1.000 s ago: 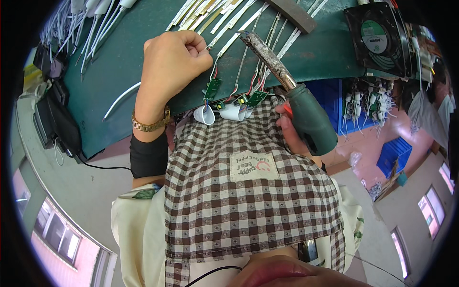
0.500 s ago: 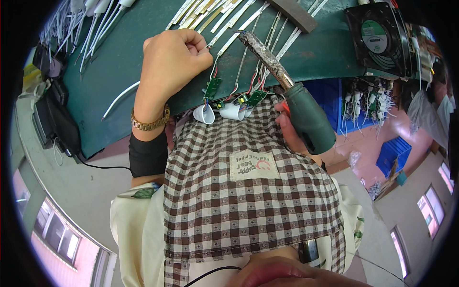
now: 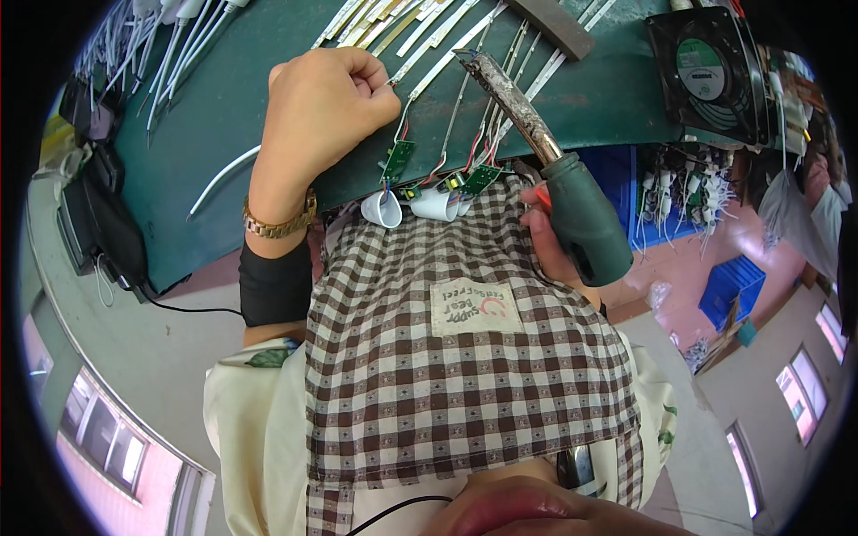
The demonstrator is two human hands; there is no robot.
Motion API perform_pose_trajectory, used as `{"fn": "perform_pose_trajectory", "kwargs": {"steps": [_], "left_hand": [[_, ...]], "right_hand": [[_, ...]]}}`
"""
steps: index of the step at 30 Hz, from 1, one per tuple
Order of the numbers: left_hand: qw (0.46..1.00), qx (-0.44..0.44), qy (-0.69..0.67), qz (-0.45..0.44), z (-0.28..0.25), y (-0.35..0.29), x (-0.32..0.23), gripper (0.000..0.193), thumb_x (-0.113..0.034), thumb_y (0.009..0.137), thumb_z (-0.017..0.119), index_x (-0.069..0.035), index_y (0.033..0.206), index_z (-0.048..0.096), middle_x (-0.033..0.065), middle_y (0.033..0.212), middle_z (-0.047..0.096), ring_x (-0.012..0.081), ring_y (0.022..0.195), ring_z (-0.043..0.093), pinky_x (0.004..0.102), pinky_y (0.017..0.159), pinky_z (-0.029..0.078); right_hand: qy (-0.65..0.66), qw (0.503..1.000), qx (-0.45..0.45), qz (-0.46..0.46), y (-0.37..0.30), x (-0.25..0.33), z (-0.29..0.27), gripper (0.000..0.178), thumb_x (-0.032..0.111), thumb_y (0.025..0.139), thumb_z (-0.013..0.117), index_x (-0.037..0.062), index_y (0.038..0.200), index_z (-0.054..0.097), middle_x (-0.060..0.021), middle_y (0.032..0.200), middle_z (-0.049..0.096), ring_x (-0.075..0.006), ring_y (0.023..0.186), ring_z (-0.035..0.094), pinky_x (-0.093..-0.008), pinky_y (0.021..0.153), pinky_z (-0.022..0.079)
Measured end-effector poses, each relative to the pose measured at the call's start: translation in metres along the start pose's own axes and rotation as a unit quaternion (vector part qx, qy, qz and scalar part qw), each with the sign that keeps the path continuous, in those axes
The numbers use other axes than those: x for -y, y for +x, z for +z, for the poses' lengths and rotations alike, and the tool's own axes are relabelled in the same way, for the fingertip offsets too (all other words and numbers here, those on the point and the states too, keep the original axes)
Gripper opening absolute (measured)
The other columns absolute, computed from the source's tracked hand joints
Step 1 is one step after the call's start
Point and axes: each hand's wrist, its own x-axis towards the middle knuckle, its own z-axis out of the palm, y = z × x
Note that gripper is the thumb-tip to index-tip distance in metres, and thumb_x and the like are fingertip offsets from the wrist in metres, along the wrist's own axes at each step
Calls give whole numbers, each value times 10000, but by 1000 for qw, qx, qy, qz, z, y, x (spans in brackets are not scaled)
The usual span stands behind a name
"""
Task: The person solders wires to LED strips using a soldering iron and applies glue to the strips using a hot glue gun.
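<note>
My left hand (image 3: 326, 103), with a gold bracelet on the wrist, is curled into a fist on the green table (image 3: 223, 98). It pinches thin wires at the end of a white strip (image 3: 442, 49). My right hand (image 3: 545, 237) grips the green handle of a soldering iron (image 3: 585, 223), whose burnt metal tip (image 3: 469, 61) points up over the strips. Small green circuit boards (image 3: 398, 161) with red and black wires hang at the table's near edge, above two white caps (image 3: 384, 210). A checked apron (image 3: 465, 357) covers my front.
Several white strips (image 3: 384, 18) lie across the table's far part beside a dark bar (image 3: 550, 22). A black fan (image 3: 706, 67) stands at the right. White cables (image 3: 179, 36) fan out at the far left. Black devices (image 3: 98, 232) sit left, blue crates (image 3: 733, 295) right.
</note>
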Motion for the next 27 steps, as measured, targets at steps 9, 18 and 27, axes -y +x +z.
{"fn": "perform_pose_trajectory", "kwargs": {"steps": [9,18,27], "left_hand": [[1000,2,-3,9,-1,1,0,138,-130,690,670,2,721,641,-7,567,503,62,549,454,234,540,391],[999,-29,-5,24,4,-1,2,122,-165,684,671,-45,702,659,11,556,543,137,535,512,271,590,411],[980,-134,-31,144,17,-12,8,74,-114,738,712,-60,775,675,57,691,639,194,591,596,310,586,450]], "right_hand": [[-24,998,64,5,-1,-3,-4,296,-18,907,559,34,1196,523,-87,1048,641,-83,787,612,-233,681,509],[-49,997,63,16,-5,-5,-3,264,-16,907,550,33,1165,523,-60,1013,630,-75,778,601,-228,671,499],[-44,997,69,-12,-2,-2,-4,275,-16,906,553,32,1177,531,-66,1034,635,-74,780,600,-231,680,498]]}}
